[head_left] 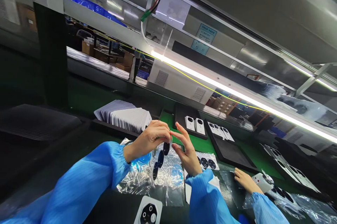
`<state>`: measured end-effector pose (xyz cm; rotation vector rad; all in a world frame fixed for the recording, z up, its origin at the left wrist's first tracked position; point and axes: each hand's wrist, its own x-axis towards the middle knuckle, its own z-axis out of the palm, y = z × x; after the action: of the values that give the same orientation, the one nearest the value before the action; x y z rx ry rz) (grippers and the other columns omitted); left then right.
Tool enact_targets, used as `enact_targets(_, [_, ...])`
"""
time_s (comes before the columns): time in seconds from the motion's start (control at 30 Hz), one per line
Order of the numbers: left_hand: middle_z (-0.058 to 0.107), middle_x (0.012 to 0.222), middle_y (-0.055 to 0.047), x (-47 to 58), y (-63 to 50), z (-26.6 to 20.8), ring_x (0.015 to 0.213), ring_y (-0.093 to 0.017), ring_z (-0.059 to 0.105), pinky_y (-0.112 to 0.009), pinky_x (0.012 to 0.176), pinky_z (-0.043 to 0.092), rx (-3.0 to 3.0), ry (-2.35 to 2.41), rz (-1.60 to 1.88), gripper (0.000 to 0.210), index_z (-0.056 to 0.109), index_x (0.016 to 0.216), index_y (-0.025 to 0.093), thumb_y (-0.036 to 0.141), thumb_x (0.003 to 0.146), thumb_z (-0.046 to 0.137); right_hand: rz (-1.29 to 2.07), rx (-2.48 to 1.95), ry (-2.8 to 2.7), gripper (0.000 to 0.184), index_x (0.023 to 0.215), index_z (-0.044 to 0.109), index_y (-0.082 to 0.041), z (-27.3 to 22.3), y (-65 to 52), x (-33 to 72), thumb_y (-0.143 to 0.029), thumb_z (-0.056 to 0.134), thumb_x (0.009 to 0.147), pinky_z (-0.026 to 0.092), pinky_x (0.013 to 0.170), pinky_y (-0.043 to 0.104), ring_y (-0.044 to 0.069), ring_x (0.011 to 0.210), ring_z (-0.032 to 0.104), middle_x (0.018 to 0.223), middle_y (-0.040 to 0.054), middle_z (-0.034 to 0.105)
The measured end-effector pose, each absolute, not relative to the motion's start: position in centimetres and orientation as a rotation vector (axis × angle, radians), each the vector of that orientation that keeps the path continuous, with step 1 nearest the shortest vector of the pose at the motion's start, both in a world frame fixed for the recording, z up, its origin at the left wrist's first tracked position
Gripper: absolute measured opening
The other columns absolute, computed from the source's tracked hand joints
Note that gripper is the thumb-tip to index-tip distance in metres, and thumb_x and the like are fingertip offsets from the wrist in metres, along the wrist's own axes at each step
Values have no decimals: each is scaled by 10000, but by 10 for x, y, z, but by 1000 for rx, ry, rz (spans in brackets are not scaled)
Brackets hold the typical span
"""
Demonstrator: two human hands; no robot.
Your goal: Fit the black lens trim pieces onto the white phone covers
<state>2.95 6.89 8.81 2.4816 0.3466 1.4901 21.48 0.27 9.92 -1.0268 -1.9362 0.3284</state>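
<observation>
My left hand (pixel 155 134) is closed at the fingertips on the top end of a clear strip carrying dark, round camera lens covers (pixel 160 159). The strip hangs down at a slant, seen nearly edge-on. Beside it my right hand (pixel 187 151) has its fingers apart, with the index fingertip by my left fingertips and the thumb close to the strip's upper end. Under both hands lies crinkled clear plastic film (pixel 168 178). Nearest me is a white phone back panel (pixel 159 204) with a black round camera piece on it.
Fanned white panels (pixel 129 117) stand at the left back. Dark trays (pixel 234 153) with white panels are behind my right hand. More lens covers (pixel 207 162) lie in film there. A co-worker's hand (pixel 246 180) is at the right, near a white panel. A light tube (pixel 210 87) crosses above.
</observation>
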Motion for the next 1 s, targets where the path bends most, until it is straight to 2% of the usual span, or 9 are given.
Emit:
enact_targets(0.17, [694, 994, -35, 29, 72, 82, 1058, -205, 595, -324, 921, 459, 2307, 468, 1461, 239, 691, 817, 232, 315, 950, 510, 351, -1050, -1833, 46, 866, 675, -256, 100, 17, 212, -284, 654, 837, 439, 976, 373, 217, 1092, 582, 1110, 50, 643])
enact_targets(0.27, [687, 991, -45, 26, 77, 78, 1068, -214, 599, -334, 936, 467, 2234, 504, 1449, 210, 693, 822, 229, 319, 928, 536, 374, -1047, -1806, 114, 752, 605, -236, 99, 21, 215, -279, 609, 858, 482, 870, 344, 191, 953, 612, 977, 41, 645])
enact_targets(0.4, [682, 991, -46, 22, 85, 79, 1048, -220, 603, -357, 948, 459, 2176, 513, 1437, 190, 683, 831, 227, 315, 918, 539, 412, -1034, -1810, 95, 819, 578, -242, 102, 22, 218, -268, 530, 897, 477, 891, 346, 184, 1018, 611, 1054, 43, 673])
enact_targets(0.5, [655, 977, -35, 23, 84, 84, 1021, -202, 591, -328, 927, 466, 2176, 462, 1409, 183, 669, 803, 229, 303, 911, 543, 418, -1014, -1840, 123, 974, 629, -263, 103, 24, 213, -304, 589, 866, 478, 900, 351, 204, 1125, 574, 1191, 52, 644])
enact_targets(0.57, [621, 964, -32, 25, 82, 86, 984, -188, 577, -310, 904, 470, 2181, 440, 1399, 188, 653, 777, 225, 293, 909, 538, 398, -1008, -1857, 166, 990, 664, -273, 104, 27, 207, -335, 636, 838, 459, 932, 367, 217, 1157, 549, 1227, 52, 622])
enact_targets(0.7, [602, 973, -34, 24, 82, 88, 976, -191, 557, -324, 902, 456, 2208, 447, 1359, 166, 616, 781, 216, 263, 903, 514, 330, -1029, -1851, 134, 753, 671, -258, 108, 29, 202, -362, 645, 834, 409, 976, 397, 222, 1078, 564, 1101, 43, 647])
enact_targets(0.83, [637, 954, -30, 20, 89, 90, 1023, -216, 540, -378, 965, 396, 2257, 508, 1291, 134, 579, 811, 216, 244, 892, 477, 299, -1089, -1831, 154, 715, 599, -241, 113, 25, 205, -324, 602, 844, 421, 923, 367, 216, 1013, 578, 996, 39, 662])
enact_targets(0.93, [623, 829, -1, 18, 93, 95, 884, -200, 560, -329, 861, 427, 2294, 544, 1206, 138, 560, 811, 220, 253, 885, 448, 334, -1183, -1818, 137, 751, 552, -232, 115, 19, 209, -300, 531, 868, 453, 722, 294, 176, 788, 599, 787, 5, 643])
enact_targets(1.0, [609, 769, 17, 18, 93, 99, 766, -178, 567, -278, 738, 433, 2305, 552, 1137, 156, 554, 821, 223, 265, 895, 423, 362, -1250, -1807, 139, 745, 528, -230, 115, 16, 211, -290, 500, 867, 403, 596, 257, 141, 630, 541, 667, -29, 586])
